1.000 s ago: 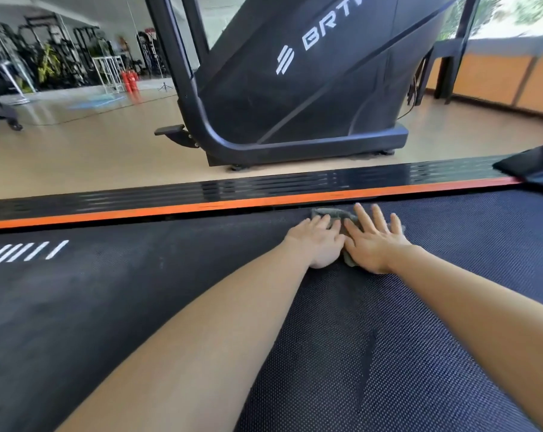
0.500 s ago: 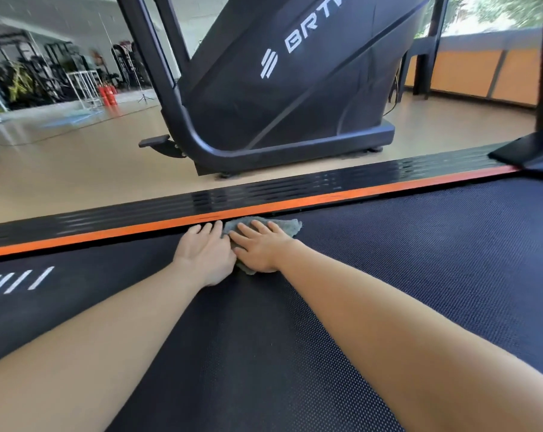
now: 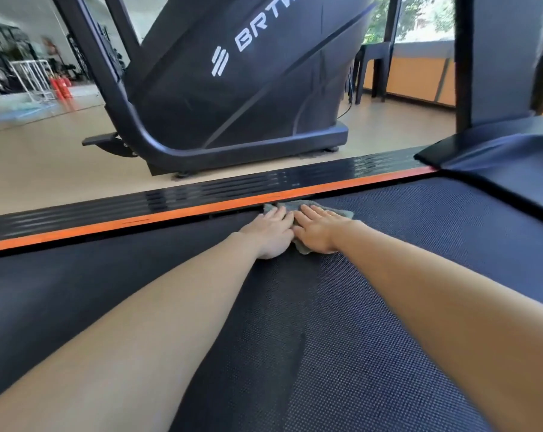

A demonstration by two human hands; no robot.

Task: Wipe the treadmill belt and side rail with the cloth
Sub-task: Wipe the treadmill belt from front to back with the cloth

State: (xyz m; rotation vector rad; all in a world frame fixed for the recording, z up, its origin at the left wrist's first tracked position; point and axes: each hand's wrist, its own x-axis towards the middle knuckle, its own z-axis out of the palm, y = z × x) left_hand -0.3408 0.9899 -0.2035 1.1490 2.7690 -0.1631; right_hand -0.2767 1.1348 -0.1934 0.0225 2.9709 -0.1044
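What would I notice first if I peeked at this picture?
Two bare arms reach forward, with the left hand and right hand pressed flat, side by side, on a grey cloth at the belt's far edge. Just beyond runs a bright orange stripe, and behind it looms a big black machine.

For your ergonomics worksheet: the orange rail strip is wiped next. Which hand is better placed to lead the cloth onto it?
Probably the left hand: its fingertips lie nearest the orange strip, on the cloth corner touching it. The right hand presses cloth further onto the belt.
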